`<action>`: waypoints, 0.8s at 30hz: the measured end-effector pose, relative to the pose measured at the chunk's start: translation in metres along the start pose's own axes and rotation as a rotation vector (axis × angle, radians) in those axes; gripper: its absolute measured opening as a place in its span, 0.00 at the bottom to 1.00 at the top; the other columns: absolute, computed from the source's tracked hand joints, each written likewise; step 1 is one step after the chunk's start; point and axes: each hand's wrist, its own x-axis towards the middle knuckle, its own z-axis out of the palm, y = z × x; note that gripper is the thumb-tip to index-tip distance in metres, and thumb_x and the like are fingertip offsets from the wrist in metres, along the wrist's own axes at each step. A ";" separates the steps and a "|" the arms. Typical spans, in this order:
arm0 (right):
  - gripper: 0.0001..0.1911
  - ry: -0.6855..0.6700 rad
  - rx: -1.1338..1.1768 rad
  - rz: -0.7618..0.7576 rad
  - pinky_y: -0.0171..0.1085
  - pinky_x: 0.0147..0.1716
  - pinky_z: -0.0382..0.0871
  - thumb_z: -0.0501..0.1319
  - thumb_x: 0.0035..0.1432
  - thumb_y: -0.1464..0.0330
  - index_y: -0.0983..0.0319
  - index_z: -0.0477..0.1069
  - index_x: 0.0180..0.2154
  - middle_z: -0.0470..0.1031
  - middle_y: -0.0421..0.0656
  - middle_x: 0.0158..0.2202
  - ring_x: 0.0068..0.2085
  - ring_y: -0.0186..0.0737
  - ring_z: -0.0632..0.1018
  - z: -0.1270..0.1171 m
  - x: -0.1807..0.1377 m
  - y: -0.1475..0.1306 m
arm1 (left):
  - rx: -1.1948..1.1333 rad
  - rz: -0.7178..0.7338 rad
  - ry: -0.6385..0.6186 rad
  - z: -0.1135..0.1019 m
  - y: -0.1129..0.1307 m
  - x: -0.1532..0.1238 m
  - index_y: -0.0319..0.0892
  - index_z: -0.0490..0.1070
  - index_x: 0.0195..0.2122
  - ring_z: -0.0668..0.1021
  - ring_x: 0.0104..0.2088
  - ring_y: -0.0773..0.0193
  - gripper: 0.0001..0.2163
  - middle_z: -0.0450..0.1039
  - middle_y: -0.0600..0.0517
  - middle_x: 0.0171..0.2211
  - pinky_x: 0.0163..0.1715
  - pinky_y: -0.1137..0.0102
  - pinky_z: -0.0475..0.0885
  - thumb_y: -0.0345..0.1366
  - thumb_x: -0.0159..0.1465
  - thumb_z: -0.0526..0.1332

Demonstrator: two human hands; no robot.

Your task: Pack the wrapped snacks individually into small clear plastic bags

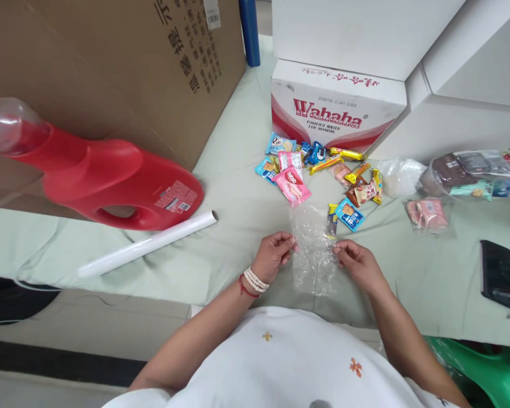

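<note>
A clear, crinkled plastic bag is stretched flat between my two hands, above the front of the table. My left hand, with a beaded bracelet at the wrist, pinches its left edge. On the opposite edge, the fingers of my right hand are closed in a pinch. Just beyond the bag lies a loose pile of wrapped snacks. Among them are a pink snack packet, a blue snack packet near my right hand, and a yellow snack bar. Part of a dark and yellow packet shows beside the bag's right edge.
A Wahaha carton stands behind the snacks. To the left are a large red bottle, a white tube and a brown carton. At right lie pink packets, a filled bag and a phone.
</note>
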 end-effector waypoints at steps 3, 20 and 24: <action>0.19 0.210 -0.250 -0.161 0.40 0.33 0.71 0.63 0.61 0.54 0.62 0.75 0.45 0.75 0.47 0.41 0.32 0.40 0.73 0.000 -0.003 -0.010 | 0.007 0.012 -0.012 0.000 -0.001 -0.001 0.38 0.73 0.29 0.63 0.15 0.77 0.19 0.75 0.54 0.22 0.17 0.75 0.51 0.49 0.52 0.74; 0.10 0.021 -0.206 -0.367 0.38 0.36 0.68 0.60 0.65 0.62 0.60 0.77 0.36 0.78 0.43 0.33 0.34 0.41 0.76 0.068 0.011 -0.046 | 0.090 0.036 0.010 0.005 -0.010 -0.005 0.38 0.76 0.32 0.61 0.18 0.76 0.19 0.65 0.59 0.20 0.17 0.76 0.54 0.49 0.52 0.75; 0.13 -0.019 -0.055 -0.232 0.36 0.31 0.66 0.62 0.62 0.58 0.60 0.77 0.34 0.76 0.42 0.30 0.30 0.39 0.73 0.068 0.010 -0.046 | 0.109 0.038 0.009 0.004 -0.010 -0.004 0.38 0.76 0.32 0.62 0.18 0.75 0.16 0.66 0.59 0.21 0.18 0.76 0.55 0.47 0.53 0.73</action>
